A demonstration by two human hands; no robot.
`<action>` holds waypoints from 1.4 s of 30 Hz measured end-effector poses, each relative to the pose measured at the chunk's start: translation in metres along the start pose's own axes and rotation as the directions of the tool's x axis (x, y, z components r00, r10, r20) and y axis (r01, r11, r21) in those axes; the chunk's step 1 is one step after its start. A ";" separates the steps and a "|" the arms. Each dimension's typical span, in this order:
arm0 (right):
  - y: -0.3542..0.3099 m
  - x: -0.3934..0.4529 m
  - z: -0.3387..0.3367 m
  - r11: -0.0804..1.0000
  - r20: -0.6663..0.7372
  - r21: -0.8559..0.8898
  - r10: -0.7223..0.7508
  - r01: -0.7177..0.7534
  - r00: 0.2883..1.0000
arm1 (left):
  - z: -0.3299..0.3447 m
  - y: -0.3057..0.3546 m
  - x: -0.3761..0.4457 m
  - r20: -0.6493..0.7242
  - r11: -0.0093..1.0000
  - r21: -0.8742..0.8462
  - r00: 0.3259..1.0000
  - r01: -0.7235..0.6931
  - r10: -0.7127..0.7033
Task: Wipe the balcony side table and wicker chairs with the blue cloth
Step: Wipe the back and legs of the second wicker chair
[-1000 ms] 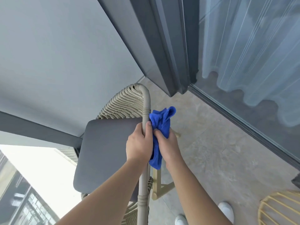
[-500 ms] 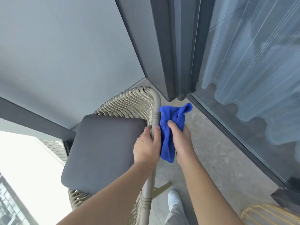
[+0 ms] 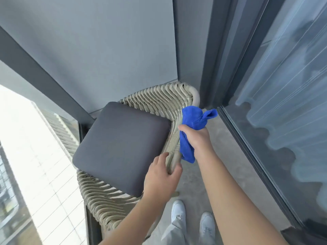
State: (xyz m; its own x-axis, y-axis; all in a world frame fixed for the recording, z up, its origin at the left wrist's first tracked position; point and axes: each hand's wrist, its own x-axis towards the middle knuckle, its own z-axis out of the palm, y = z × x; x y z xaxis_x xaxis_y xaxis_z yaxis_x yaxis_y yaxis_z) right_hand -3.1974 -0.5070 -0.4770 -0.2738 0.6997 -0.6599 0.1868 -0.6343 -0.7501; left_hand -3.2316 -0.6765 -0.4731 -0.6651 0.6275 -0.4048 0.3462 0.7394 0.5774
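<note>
Head view shows us the main risk as we judge it: the blue cloth (image 3: 192, 128) is bunched, with loose ends flaring above and hanging below our right hand (image 3: 196, 137), so it could skip over the grooves of the weave or snag between strands. The wicker chair (image 3: 159, 101) may also shift if our bracing grip slackens.

Our right hand is closed round the cloth, pressing it against the chair's rim rail. Our left hand (image 3: 161, 179), just below it, curls round that same rail, thumb touching the grey cushion (image 3: 120, 133). We cannot see the side table.
</note>
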 end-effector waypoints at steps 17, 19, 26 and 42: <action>0.016 0.004 0.006 0.994 0.018 0.014 -0.113 0.113 0.993 | -0.002 -0.019 -0.031 -0.011 0.995 0.097 0.999 -0.034 0.035; 0.018 0.001 0.012 0.992 0.039 0.015 -0.123 0.123 0.992 | -0.009 -0.026 -0.029 -0.007 0.993 0.115 1.000 -0.026 0.027; 0.027 0.007 0.046 0.984 0.219 0.086 -0.172 0.157 0.960 | -0.064 -0.064 0.006 -0.087 0.970 0.243 0.996 0.031 -0.010; 0.054 0.057 0.102 0.951 0.258 0.253 -0.241 0.175 0.936 | -0.097 -0.066 0.037 -0.261 0.981 0.164 0.955 -0.103 0.143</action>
State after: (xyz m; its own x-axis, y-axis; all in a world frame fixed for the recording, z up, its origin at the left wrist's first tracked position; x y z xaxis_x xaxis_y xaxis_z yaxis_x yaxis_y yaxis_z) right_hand -3.2989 -0.5347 -0.5505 -0.5443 0.7229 -0.4256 -0.1088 -0.5640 -0.8186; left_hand -3.3432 -0.7260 -0.4577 -0.7579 0.6414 -0.1187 0.5161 0.7010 0.4922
